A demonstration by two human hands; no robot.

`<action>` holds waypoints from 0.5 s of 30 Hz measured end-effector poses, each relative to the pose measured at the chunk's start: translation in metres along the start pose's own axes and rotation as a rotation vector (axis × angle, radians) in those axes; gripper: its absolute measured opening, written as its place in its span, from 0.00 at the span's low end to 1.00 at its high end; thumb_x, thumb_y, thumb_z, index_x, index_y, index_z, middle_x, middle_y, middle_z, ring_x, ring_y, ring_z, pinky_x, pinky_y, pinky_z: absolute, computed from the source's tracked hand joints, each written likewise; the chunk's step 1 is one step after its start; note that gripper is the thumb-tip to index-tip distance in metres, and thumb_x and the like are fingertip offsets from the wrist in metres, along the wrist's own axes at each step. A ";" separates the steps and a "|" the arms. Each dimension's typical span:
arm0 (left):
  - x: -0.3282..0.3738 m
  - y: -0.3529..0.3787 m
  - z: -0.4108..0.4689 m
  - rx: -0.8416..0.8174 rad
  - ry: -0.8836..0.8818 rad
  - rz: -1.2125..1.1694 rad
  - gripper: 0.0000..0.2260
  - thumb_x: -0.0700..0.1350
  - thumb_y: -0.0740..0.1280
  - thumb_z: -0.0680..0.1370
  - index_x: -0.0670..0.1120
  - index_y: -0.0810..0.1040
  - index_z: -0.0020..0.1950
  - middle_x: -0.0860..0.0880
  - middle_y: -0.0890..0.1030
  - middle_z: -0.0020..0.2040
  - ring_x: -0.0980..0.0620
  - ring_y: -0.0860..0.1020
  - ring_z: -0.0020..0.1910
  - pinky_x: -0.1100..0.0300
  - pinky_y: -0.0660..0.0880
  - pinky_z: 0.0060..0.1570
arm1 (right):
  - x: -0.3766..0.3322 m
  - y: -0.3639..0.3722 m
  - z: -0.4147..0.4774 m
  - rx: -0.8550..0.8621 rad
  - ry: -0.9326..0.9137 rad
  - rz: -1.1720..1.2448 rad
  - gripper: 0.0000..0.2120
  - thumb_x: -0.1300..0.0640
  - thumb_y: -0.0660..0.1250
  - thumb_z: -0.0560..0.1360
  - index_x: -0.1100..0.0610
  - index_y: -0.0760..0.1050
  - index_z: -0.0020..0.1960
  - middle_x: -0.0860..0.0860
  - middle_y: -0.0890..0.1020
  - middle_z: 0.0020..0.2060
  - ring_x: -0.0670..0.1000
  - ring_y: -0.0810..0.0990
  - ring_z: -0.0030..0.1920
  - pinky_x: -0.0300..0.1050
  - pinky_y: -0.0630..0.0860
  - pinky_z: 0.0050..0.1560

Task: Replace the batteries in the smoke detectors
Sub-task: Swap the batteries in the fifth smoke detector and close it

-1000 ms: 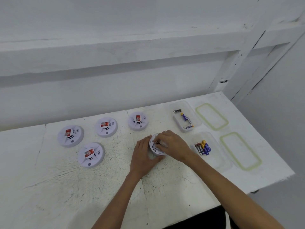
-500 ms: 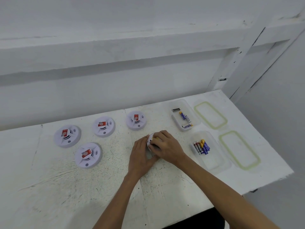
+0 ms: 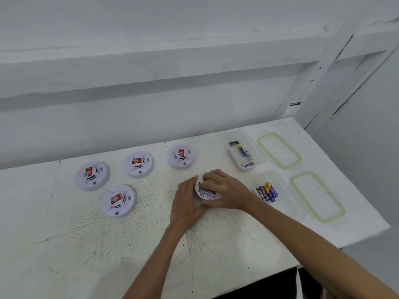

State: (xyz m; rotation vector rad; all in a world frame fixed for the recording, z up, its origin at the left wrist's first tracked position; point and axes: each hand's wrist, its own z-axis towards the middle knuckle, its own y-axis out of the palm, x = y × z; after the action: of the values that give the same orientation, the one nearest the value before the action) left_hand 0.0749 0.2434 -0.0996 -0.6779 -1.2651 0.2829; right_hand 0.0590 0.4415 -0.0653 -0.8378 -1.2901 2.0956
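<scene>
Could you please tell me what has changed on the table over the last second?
Very little. Both hands keep their grip on the detector: the left hand at its left edge, the right hand over it. The right hand's fingers shifted slightly, so more of the detector shows than half a second ago. The other detectors, the batteries, boxes and lids stayed put.

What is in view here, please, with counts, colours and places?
smoke detectors: four, white with red labels, left and back.
upturned smoke detector: one, white, centre, between both hands.
containers: two, clear, right side.
loose batteries: three, black and blue-white, far container.
grouped batteries: count unclear, red-black and blue-yellow, near container.
lids: two, clear with green seals, far right.
table: one, white, scuffed.
left hand: holds its left edge.
right hand: fingers grip its top.
</scene>
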 end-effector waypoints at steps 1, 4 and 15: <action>0.001 0.000 0.000 0.005 0.006 -0.001 0.40 0.63 0.70 0.70 0.46 0.67 0.77 0.50 0.74 0.71 0.52 0.70 0.70 0.50 0.73 0.67 | 0.001 0.000 0.000 0.001 -0.020 -0.008 0.22 0.41 0.71 0.76 0.55 0.81 0.61 0.54 0.79 0.61 0.55 0.75 0.60 0.48 0.77 0.56; 0.000 0.000 0.000 0.000 0.004 0.001 0.39 0.63 0.70 0.70 0.46 0.68 0.77 0.50 0.75 0.70 0.51 0.71 0.69 0.48 0.74 0.66 | 0.003 0.005 0.002 0.037 -0.123 -0.064 0.19 0.42 0.69 0.77 0.56 0.83 0.59 0.53 0.82 0.59 0.55 0.78 0.58 0.48 0.79 0.54; -0.008 0.000 -0.001 0.002 0.013 -0.017 0.38 0.65 0.72 0.71 0.49 0.68 0.76 0.54 0.74 0.70 0.56 0.70 0.68 0.54 0.73 0.67 | 0.000 0.000 -0.004 0.082 -0.071 0.014 0.20 0.41 0.72 0.73 0.57 0.85 0.52 0.51 0.85 0.53 0.50 0.84 0.52 0.44 0.83 0.47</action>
State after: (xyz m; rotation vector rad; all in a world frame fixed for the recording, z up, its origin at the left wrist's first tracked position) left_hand 0.0733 0.2391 -0.1056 -0.6658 -1.2573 0.2656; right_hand 0.0617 0.4442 -0.0671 -0.7448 -1.2284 2.1912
